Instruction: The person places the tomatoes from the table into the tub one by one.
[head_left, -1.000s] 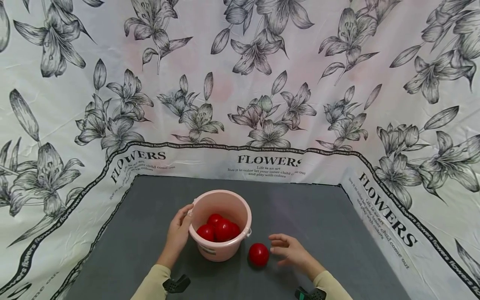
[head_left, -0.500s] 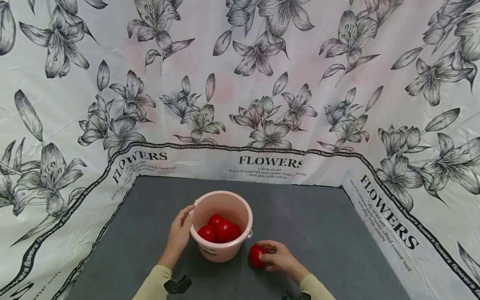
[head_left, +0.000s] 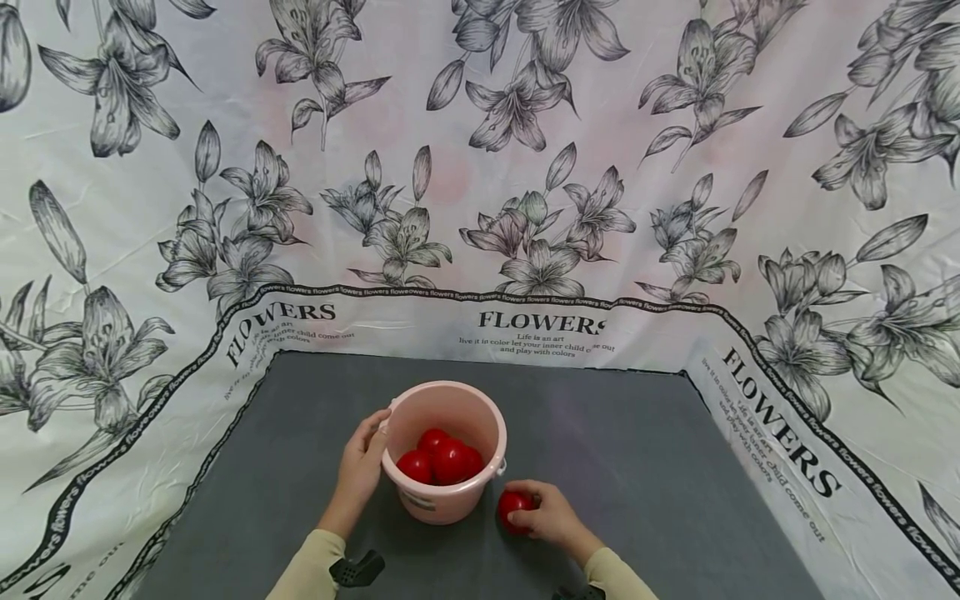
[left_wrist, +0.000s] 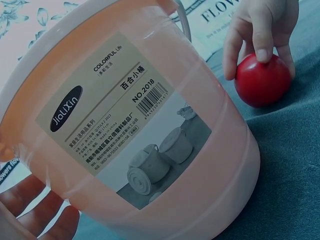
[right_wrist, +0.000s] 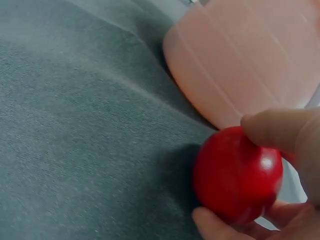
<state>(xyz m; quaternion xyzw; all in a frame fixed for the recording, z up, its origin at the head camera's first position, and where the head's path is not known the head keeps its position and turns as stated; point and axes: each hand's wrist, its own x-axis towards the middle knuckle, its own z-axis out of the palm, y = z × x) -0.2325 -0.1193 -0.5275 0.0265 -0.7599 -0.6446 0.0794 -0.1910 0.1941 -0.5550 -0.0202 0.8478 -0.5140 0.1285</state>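
A pink plastic bucket (head_left: 444, 500) with a paper label (left_wrist: 125, 120) stands upright on the dark grey cloth. Several glossy red round fruits (head_left: 452, 461) lie inside it; their kind is unclear. At the bucket's left side, near the rim, my left hand (head_left: 358, 467) holds on, with fingers against the wall in the left wrist view. Just right of the bucket, another red round fruit (right_wrist: 237, 175) sits on the cloth. My right hand (head_left: 553, 515) grips it between thumb and fingers, partly covering it.
The grey cloth (head_left: 637, 450) covers the flat surface beneath. White flower-printed sheeting (head_left: 525, 233) rises at the back and both sides. A white bucket handle joint (head_left: 502, 468) sticks out on the bucket's right.
My right hand has moved left from beside the loose red fruit and taken hold of it. My left hand has stayed on the bucket.
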